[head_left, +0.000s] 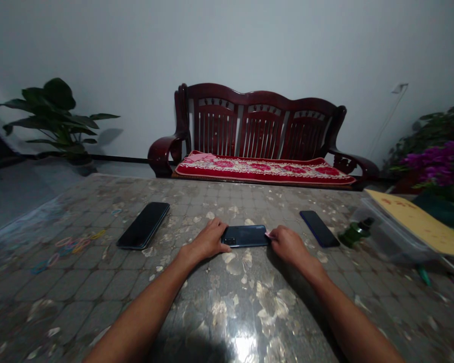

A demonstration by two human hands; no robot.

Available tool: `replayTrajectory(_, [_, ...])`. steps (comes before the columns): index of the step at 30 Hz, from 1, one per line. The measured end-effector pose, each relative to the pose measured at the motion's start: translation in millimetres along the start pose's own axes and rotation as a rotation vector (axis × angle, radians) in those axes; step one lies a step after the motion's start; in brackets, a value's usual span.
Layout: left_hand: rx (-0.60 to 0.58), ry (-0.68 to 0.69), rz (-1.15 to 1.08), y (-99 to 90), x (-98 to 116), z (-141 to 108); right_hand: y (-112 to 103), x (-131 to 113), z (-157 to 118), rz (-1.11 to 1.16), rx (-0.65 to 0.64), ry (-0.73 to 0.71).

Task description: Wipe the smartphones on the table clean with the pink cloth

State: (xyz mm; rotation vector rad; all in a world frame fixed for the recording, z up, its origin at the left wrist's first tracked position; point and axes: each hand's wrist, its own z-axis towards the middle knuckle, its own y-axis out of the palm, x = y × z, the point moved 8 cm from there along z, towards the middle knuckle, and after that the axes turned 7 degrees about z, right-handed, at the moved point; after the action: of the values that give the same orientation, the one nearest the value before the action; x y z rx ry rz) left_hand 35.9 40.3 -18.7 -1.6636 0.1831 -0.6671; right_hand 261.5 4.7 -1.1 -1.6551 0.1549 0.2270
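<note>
A dark blue smartphone (246, 236) lies back side up on the patterned table, its camera block at the left end. My left hand (211, 239) grips that end, thumb at the near edge and fingers at the far edge. At the phone's right end my right hand (285, 243) is closed in a pinch on a small pinkish piece (268, 235), which touches the phone's end. What this piece is cannot be made out. Farther left lies a larger black phone (144, 225), and to the right a phone with a blue edge (319, 228).
Several coloured rubber bands (73, 245) lie at the left. On the right stand a green bottle (356, 232) and a clear plastic box (395, 239) with a yellow board (419, 222) on top. Behind the table (196, 201) is a wooden bench (245, 121).
</note>
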Motion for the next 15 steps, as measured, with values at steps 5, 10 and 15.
replayTrajectory(5, [0.003, 0.005, 0.004, 1.2, -1.2, 0.1, -7.2, 2.8, -2.1, -0.007, -0.002, -0.009])
replayTrajectory(10, [0.005, 0.002, 0.002, 2.0, -1.9, 0.9, -13.8, -2.7, 5.9, 0.042, 0.126, -0.031])
replayTrajectory(15, [0.007, -0.001, 0.005, 2.3, -1.1, 0.4, 2.6, -23.6, 4.7, 0.099, 0.116, -0.09])
